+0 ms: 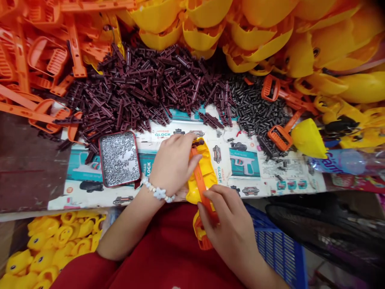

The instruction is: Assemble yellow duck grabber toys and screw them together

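Two hands and one yellow shell are at the near edge of the surface (30, 160); one orange bar lies lengthwise in the shell. The left hand (173, 164) grips the shell (209, 160) by its left side, thumb on the bar (199, 176); the right hand (230, 216) has its fingers closed on the bar's lower part. One tin (101, 160) with a red rim, left of the left hand, contains metal pins (118, 156), too many to count. A blue basket (276, 249) stands below the surface at right; its contents cannot be made out. Four heaps, uncounted by piece, border the work: orange parts (54, 64) at far left, purple parts (156, 84) behind the tin, black pins (258, 108) to their right, and stacked yellow covers (258, 36) along the back. Two orange paddles (279, 137) lie by the black pins, next to one yellow cup (309, 138) and one bottle (345, 160) on its side. Yellow pieces (45, 249) with eyes are massed at lower left. The left hand obstructs the shell's left edge; the right hand hides part of the bar's lower end. Printed cardboard (288, 172) lies under the tin.
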`<state>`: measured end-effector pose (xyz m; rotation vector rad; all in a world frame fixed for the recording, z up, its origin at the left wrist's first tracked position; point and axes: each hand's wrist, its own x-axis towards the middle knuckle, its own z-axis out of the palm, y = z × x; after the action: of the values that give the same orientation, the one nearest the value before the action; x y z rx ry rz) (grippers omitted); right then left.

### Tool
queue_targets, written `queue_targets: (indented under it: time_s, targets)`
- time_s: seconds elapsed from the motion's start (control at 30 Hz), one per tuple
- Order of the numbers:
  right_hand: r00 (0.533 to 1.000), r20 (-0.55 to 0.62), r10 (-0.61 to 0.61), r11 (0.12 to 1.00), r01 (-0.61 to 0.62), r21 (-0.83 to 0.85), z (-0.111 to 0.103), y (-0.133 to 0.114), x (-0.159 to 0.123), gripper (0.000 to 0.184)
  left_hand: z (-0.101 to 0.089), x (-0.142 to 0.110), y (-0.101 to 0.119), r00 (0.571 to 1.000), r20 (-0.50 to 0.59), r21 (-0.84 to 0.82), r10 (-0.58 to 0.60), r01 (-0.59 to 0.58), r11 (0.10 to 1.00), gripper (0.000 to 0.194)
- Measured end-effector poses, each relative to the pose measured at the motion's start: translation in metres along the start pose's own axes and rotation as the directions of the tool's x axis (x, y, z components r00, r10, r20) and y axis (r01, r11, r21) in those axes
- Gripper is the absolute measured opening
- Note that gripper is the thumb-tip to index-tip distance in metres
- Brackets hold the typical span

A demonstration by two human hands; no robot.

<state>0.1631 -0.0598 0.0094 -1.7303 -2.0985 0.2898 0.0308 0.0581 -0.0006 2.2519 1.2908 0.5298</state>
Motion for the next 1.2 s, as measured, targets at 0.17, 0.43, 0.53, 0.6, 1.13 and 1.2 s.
queue_targets:
  time_s: [0.17, 0.43, 0.53, 0.6, 1.13, 1.2]
  targets:
    - [1.000, -0.007, -0.001, 0.989, 0.002, 0.151, -0.007, 0.019, -0.004, 0.007, 0.005, 0.002, 0.001, 1.000, -0.019, 0.008, -0.004, 0.004, 1.000, 0.026]
    - [0.972, -0.200, 0.120, 0.987, -0.139, -0.084, -0.006, 0.092, 0.080, 0.014, 0.001, -0.007, -0.005, 0.999, -0.054, -0.034, 0.006, -0.008, 0.999, 0.024]
    - [0.943, -0.252, 0.219, 0.942, -0.271, -0.196, 0.003, 0.125, 0.114, 0.016, -0.003, -0.013, -0.007, 0.999, -0.043, -0.034, 0.000, -0.001, 0.999, 0.023]
    - [0.938, -0.249, 0.241, 0.922, -0.301, -0.242, 0.005, 0.137, 0.124, 0.013, -0.004, -0.017, -0.008, 0.999, -0.033, -0.034, -0.010, 0.009, 0.999, 0.022]
    - [0.992, 0.000, -0.123, 0.981, 0.122, -0.150, 0.005, 0.118, 0.081, 0.016, -0.005, -0.013, -0.005, 0.999, 0.040, -0.008, -0.021, 0.021, 1.000, 0.022]
    - [0.992, -0.027, -0.122, 0.982, 0.117, -0.147, 0.007, 0.112, 0.072, 0.018, -0.004, -0.015, -0.006, 0.999, 0.029, -0.018, -0.028, 0.028, 0.999, 0.022]
